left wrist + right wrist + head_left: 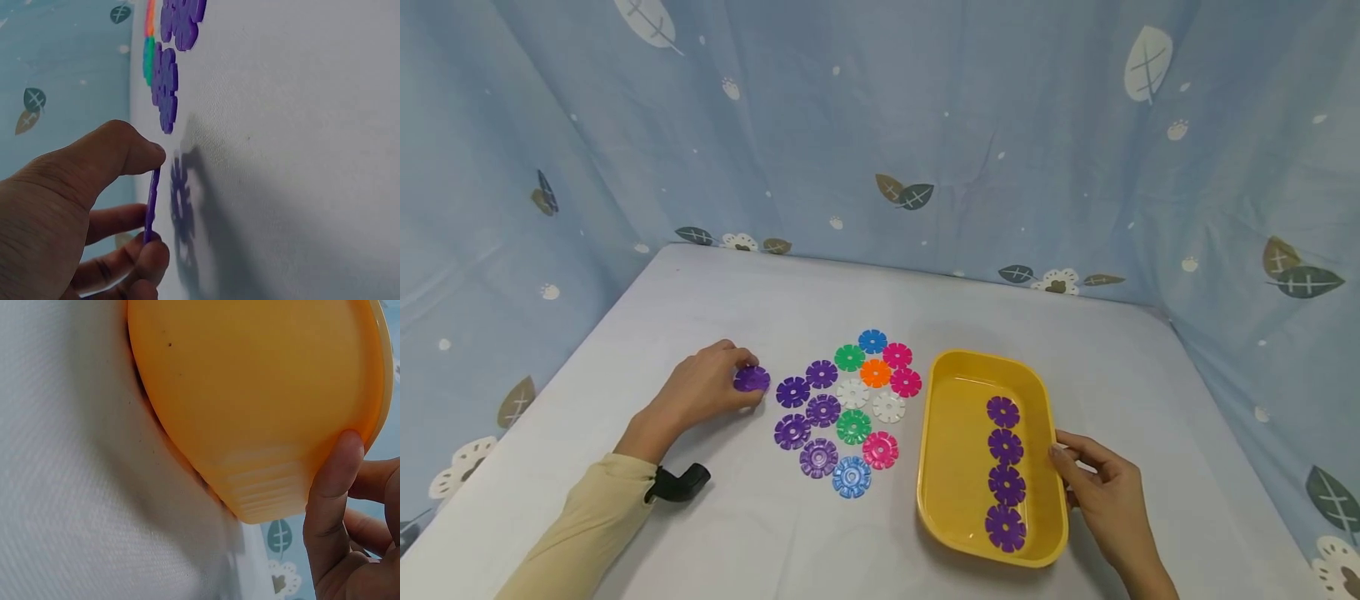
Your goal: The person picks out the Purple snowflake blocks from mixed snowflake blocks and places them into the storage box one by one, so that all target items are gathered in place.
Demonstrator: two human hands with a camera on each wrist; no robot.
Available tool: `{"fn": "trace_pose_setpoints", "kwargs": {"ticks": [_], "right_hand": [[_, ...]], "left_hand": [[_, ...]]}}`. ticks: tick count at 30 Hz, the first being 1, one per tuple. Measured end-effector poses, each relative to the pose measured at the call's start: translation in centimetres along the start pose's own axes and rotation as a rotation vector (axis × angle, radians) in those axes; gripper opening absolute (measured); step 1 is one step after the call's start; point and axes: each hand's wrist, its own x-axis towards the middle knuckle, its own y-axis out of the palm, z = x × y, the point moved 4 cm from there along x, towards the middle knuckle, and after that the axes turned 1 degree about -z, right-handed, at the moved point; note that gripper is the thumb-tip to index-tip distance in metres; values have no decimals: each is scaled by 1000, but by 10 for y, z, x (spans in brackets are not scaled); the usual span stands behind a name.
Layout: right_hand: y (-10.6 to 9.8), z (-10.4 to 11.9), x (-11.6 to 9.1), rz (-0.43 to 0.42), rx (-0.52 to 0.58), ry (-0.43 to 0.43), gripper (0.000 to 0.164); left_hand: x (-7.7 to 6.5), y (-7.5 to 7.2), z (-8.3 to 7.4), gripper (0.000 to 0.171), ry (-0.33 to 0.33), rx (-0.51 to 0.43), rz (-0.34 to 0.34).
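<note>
Between thumb and fingers, my left hand [711,383] pinches the rim of a purple notched flower disc [752,378]. The left wrist view has that disc [152,206] edge-on, lifted off the table with its shadow beside it. Several purple discs [818,458] lie flat just right of this hand. My right hand [1105,492] grips the right rim of a yellow plastic tray [951,467]. Inside the tray, several purple discs [1006,484] form a column along its right side. The right wrist view catches the tray's outer wall [262,394] with a finger against it.
Between the purple discs and the tray lie more flower discs: green [853,427], white [889,407], orange [875,373], pink [880,450] and blue [852,477]. A white cloth covers the table [737,542]. Behind it hangs a blue leaf-patterned curtain [850,125].
</note>
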Motion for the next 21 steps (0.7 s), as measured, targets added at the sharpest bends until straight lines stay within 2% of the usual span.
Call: {"fn": "trace_pose_setpoints", "kwargs": {"ticks": [10, 14, 21], "right_hand": [[0, 2, 0, 7, 3, -6, 40], [0, 1, 0, 10, 11, -3, 41], [0, 0, 0, 8, 6, -3, 42]], "left_hand": [[-14, -7, -7, 47, 22, -6, -2], [-22, -6, -9, 47, 22, -36, 8], [-36, -7, -19, 44, 69, -69, -4]]}}
